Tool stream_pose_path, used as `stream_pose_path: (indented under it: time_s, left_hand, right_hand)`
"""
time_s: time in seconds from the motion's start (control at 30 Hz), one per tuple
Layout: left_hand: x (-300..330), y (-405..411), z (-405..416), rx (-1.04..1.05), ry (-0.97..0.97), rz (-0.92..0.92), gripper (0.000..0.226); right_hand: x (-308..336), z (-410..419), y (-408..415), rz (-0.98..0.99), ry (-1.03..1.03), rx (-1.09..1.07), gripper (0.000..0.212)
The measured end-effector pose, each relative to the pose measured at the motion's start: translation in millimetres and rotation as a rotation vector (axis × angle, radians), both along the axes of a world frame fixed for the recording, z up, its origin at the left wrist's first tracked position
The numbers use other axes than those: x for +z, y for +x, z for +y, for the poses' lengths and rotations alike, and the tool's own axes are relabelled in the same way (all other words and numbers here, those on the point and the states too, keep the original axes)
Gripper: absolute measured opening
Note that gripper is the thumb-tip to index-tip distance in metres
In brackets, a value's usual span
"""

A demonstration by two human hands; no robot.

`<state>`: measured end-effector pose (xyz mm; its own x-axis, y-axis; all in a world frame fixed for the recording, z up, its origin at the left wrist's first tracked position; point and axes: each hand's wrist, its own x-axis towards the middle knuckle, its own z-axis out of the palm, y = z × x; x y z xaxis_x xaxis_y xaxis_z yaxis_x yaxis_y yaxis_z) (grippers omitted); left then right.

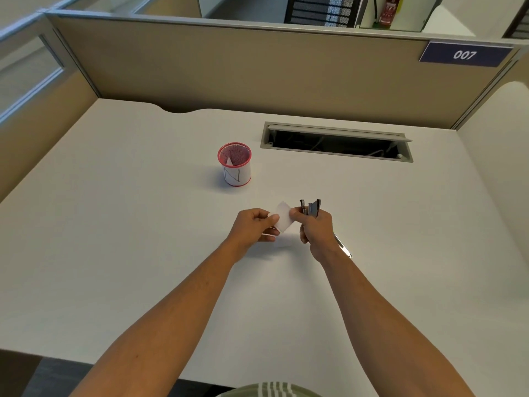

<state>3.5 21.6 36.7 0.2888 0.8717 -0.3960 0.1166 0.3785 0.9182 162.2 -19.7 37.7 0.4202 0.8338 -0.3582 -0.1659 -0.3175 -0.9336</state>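
My left hand (254, 227) pinches a small white slip of paper (284, 217) just above the desk. My right hand (316, 232) grips a dark grey stapler (311, 208) whose jaws stand upward and apart; its fingertips also touch the paper's right edge. More white paper (282, 242) lies on the desk under the hands. A red mesh cup (234, 163) wrapped in white paper with a drawn mark stands farther back, with a white scrap inside it.
A silver pen (343, 247) lies on the white desk (143, 224) just right of my right wrist. An open cable tray slot (336, 143) is sunk into the desk at the back right. Beige partition walls (257, 70) close the back and sides.
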Motion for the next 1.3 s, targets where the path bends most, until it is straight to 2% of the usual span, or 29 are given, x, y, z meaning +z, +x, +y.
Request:
stream_pose_path:
  time_s: [0.2,0.33,0.5,0.63,0.77,0.83,1.0,1.3]
  left_hand:
    - [-6,4,-12,0.174,-0.083,-0.159,0.011]
    - [-10,10,-10,0.329,-0.024,-0.088,0.01]
    - [-11,5,-4,0.319,0.125,0.087,0.017]
    - [-8,-2,2,0.301,0.165,0.116,0.015]
    - [-5,-7,6,0.227,0.199,0.104,0.009]
    - [-4,-8,7,0.192,0.223,0.127,0.007]
    - [-3,-8,7,0.11,0.317,0.211,0.007]
    - [1,-6,4,0.012,0.39,0.28,0.014]
  right_hand:
    - [-6,-3,-10,0.062,-0.007,-0.067,0.012]
    - [-10,-6,-15,-0.016,-0.003,0.002,0.017]
    - [-8,-12,-10,-0.09,0.017,0.138,0.039]
    - [1,-17,-2,-0.135,-0.041,0.269,0.054]
    - [8,-18,4,-0.068,-0.123,0.369,0.07]
    - [10,-20,6,-0.038,-0.119,0.406,0.069]
    - [11,-23,6,-0.037,-0.064,0.476,0.051]
    - [5,-21,-1,-0.056,-0.052,0.512,0.052]
